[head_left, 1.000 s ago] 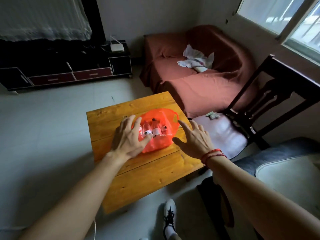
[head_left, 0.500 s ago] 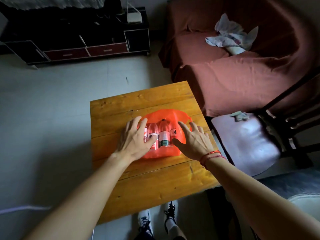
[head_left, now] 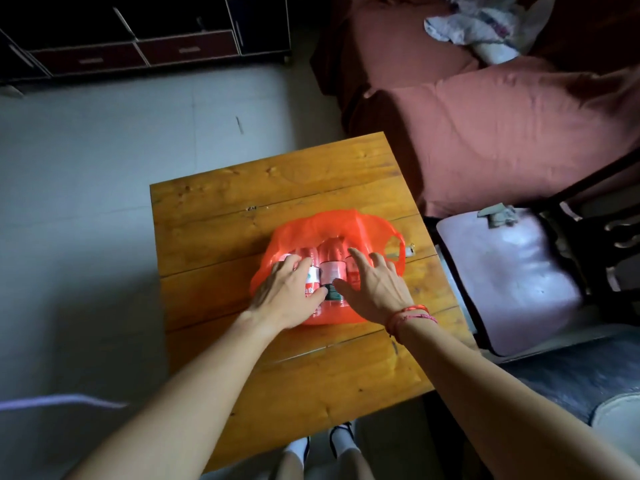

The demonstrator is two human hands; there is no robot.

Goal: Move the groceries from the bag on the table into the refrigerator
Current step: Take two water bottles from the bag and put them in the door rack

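Fingers (head_left: 289, 268) of the left hand (head_left: 287, 296) lie spread and nearly straight on the bag (head_left: 332, 221), thumb against a white-labelled bottle (head_left: 312, 277); they grip nothing. Right hand (head_left: 379, 291), a red string (head_left: 410, 315) at its wrist, is also spread flat on the bag's right part, holding nothing. Inside the orange bag 3 bottles lie side by side. It rests on the wooden table (head_left: 277, 188), near its middle. Sofa (head_left: 502, 126) with crumpled cloth (head_left: 481, 26) and chair (head_left: 512, 282) stand right of it, cabinet (head_left: 156, 53) beyond the grey floor (head_left: 104, 150)
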